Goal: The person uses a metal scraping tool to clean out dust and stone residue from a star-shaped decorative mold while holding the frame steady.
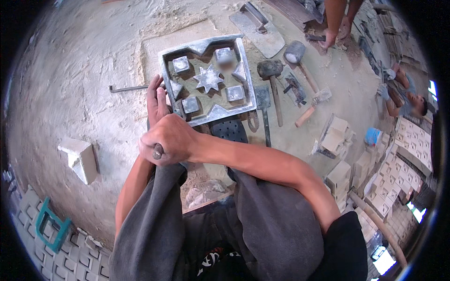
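Note:
A square metal mould [203, 122] lies before me, with a star block [209, 78] in its middle and smaller cube blocks around it. My left hand [157, 100] rests against its left side, fingers stretched out. Just nearer to me, my right hand [171, 138] crosses over the left forearm, closed in a fist around a tool handle [158, 151]. Only the handle's round end shows; the kind of tool is hidden by the fist. From the mould's left side a thin bent metal rod [131, 88] sticks out.
Right of the mould lie two mallets [294, 52] [269, 69], a small shovel [263, 100] and a brush [313, 107]. Beyond sits a trowel [258, 35], near another person's hands [335, 35]. A pale block [80, 159] stands left; cast blocks [393, 180] are stacked right.

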The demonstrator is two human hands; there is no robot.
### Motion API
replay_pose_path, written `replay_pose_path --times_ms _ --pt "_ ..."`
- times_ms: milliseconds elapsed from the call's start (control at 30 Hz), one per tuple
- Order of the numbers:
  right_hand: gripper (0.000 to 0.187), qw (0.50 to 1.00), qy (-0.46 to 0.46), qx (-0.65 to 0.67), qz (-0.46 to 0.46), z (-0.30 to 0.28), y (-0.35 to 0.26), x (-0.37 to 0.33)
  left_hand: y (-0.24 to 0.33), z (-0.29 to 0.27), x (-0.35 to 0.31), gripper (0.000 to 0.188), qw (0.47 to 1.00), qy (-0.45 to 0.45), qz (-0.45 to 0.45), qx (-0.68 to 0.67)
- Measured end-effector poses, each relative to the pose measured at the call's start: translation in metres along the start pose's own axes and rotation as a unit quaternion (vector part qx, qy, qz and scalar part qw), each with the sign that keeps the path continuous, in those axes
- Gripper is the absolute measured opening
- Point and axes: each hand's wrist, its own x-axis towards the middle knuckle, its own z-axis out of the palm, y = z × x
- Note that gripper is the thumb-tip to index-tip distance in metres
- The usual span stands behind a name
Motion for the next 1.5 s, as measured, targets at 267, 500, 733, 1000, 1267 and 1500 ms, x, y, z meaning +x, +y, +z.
replay_pose_path --times_ms 267,500,733,1000,1267,1500 --pt "0.016 0.994 0.051 0.046 0.081 -0.024 -0.012 0.015 0.018 0.015 -0.007 0.044 0.998 -0.006 -0.034 -0.056" --pt "0.004 0.995 -0.092 0.010 0.039 0.012 -0.018 0.007 -0.034 -0.012 0.005 0.044 0.999 -0.026 -0.008 -0.029" --pt "0.021 1.000 0.002 0.021 -0.013 0.006 -0.005 0.014 -0.018 -0.003 0.002 0.044 0.998 -0.014 -0.038 -0.050" --pt "0.029 0.999 0.024 0.026 0.026 -0.008 -0.004 0.016 -0.014 -0.001 0.002 0.044 0.998 -0.002 -0.039 -0.041" --pt "0.029 0.997 0.017 0.071 -0.021 -0.017 0.002 0.004 -0.015 -0.012 0.005 0.041 1.000 -0.018 -0.008 0.003" --pt "0.029 0.998 -0.004 0.051 0.023 -0.024 -0.001 0.022 -0.005 -0.015 0.004 0.041 0.998 -0.005 -0.041 0.049"
